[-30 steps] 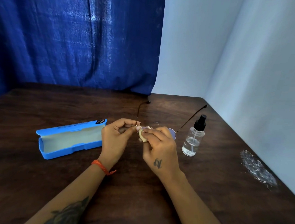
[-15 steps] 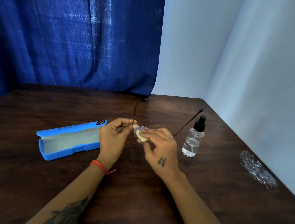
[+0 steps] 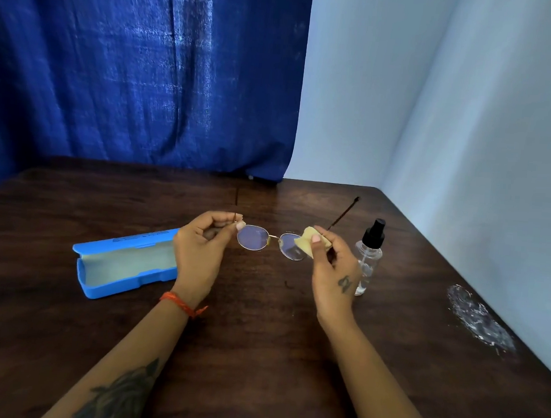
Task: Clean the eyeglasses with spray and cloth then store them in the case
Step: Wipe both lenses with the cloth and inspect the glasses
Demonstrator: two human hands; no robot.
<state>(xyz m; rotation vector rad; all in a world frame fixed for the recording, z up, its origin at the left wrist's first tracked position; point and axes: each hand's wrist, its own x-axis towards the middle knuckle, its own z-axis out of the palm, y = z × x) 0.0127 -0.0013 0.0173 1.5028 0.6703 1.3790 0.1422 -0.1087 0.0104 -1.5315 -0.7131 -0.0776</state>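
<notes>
We hold thin gold wire-rimmed round eyeglasses (image 3: 270, 241) above dark wooden table (image 3: 256, 355), centre. Left hand (image 3: 198, 252) pinches hinge at 9 o'clock; right hand (image 3: 332, 266) pinches small yellow cloth (image 3: 307, 244) over 3 o'clock lens. We judge frame light, bendy, lenses fragile: hold by hinges.

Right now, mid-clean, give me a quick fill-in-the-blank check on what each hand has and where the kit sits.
1. The right hand presses the yellow ____ onto a lens of the eyeglasses.
2. The left hand pinches the eyeglasses at the ____ hinge.
3. The blue case lies ____.
4. The spray bottle stands ____.

Missing: cloth; left; open; upright
</notes>
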